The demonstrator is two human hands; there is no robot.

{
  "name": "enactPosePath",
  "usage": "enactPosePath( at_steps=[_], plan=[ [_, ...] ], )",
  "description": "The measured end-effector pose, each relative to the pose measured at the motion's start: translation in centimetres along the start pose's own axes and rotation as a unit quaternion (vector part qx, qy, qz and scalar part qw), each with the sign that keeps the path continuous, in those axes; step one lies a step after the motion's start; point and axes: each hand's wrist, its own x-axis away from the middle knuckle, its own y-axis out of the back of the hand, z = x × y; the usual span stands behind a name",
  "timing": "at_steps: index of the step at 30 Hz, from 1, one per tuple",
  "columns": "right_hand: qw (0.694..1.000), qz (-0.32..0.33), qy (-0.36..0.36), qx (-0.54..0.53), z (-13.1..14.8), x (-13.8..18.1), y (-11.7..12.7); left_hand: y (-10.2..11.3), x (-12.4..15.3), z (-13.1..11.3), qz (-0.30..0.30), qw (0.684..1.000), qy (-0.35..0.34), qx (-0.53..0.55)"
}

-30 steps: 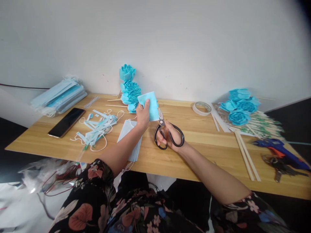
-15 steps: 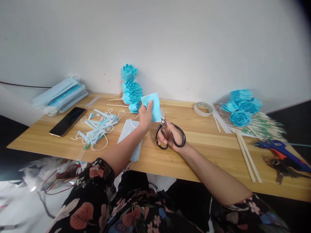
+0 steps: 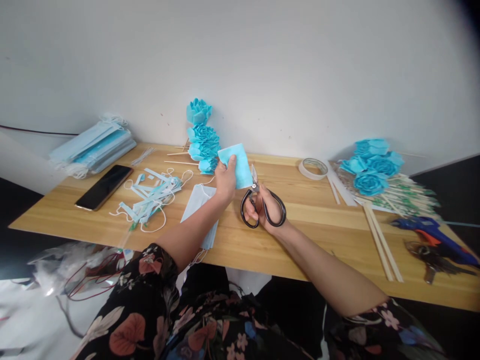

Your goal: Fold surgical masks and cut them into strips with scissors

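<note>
My left hand [image 3: 225, 181] pinches a light blue piece of folded mask fabric [image 3: 241, 162], thumb on top, held above the table. In my right hand [image 3: 264, 210] is a pair of scissors [image 3: 254, 186] with large black loop handles, my fingers through and around them. The blades point up and away, parted a little, close to the right edge of the fabric. Whether they touch it I cannot tell. Under my left forearm lies a face mask [image 3: 198, 200], partly covered by the arm.
Trimmed strips and ear loops [image 3: 155, 195], a phone [image 3: 104, 187] and stacked masks [image 3: 95, 145] lie left. Blue fabric flowers [image 3: 203, 142] stand at the wall. On the right are a tape roll [image 3: 313, 169], more flowers [image 3: 371, 167], wooden sticks [image 3: 382, 242] and a glue gun [image 3: 431, 232].
The scissors have shifted slightly right and up beside the fabric. The fabric's right part has swung out a little, looking wider. My left hand has hardly moved.
</note>
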Motion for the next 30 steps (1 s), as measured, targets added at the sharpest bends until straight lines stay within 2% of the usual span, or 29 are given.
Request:
enactPosePath(
  at_steps=[7,23,30],
  plan=[
    [1.000,-0.004,-0.006,0.019,0.27,0.04,-0.18,-0.10,0.05,-0.13,-0.008,1.000,0.010,0.011],
    [0.998,-0.057,0.002,-0.004,0.09,0.04,-0.77,0.43,-0.57,0.49,-0.001,1.000,0.002,0.005],
    [0.998,-0.060,0.018,-0.020,-0.54,-0.01,-0.38,0.11,-0.36,-0.12,0.008,0.996,0.071,0.053]
  ],
)
